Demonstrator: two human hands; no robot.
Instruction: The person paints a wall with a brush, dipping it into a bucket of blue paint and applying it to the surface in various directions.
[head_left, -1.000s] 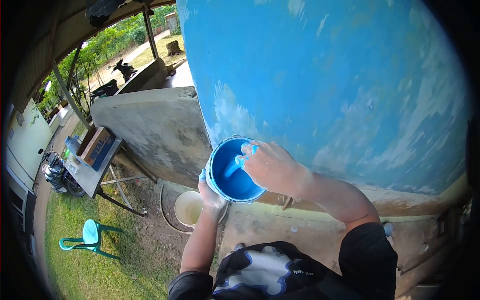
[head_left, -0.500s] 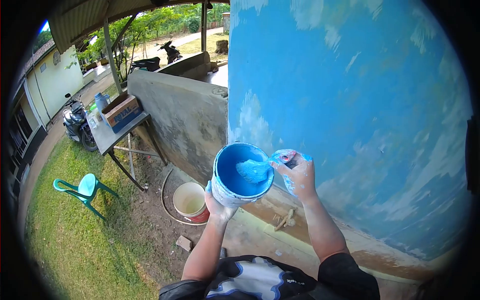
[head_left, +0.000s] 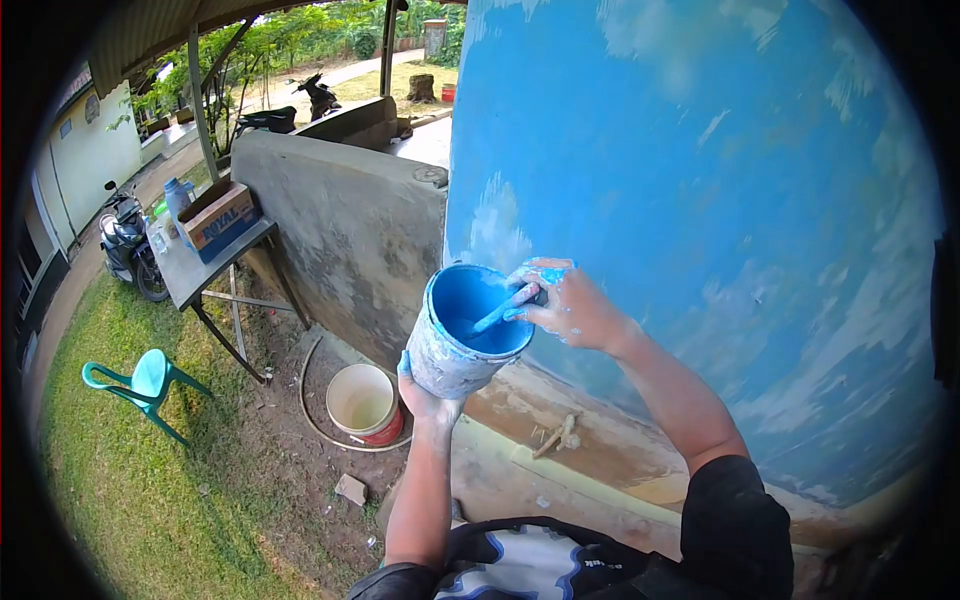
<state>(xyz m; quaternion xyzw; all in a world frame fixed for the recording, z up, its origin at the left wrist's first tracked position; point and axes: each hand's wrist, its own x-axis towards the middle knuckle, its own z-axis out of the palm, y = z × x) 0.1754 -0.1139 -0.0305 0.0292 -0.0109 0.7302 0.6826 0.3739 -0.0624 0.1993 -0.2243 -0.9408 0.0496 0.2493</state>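
Head view: left hand (head_left: 428, 400), grip closed under the tilted paint bucket (head_left: 450, 350), held up beside the blue wall (head_left: 700, 180). Right hand (head_left: 568, 305) grips the brush (head_left: 497, 317), bristles in the paint. My judgement: load lightly, wipe on the rim, steady the bucket.

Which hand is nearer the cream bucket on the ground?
Left. The left hand, under the paint can, is above-right of the bucket; the right hand grips the brush at its rim, farther.

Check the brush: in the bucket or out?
In. The brush slants down inside the bucket, its handle in the right hand; the left hand holds the bucket.
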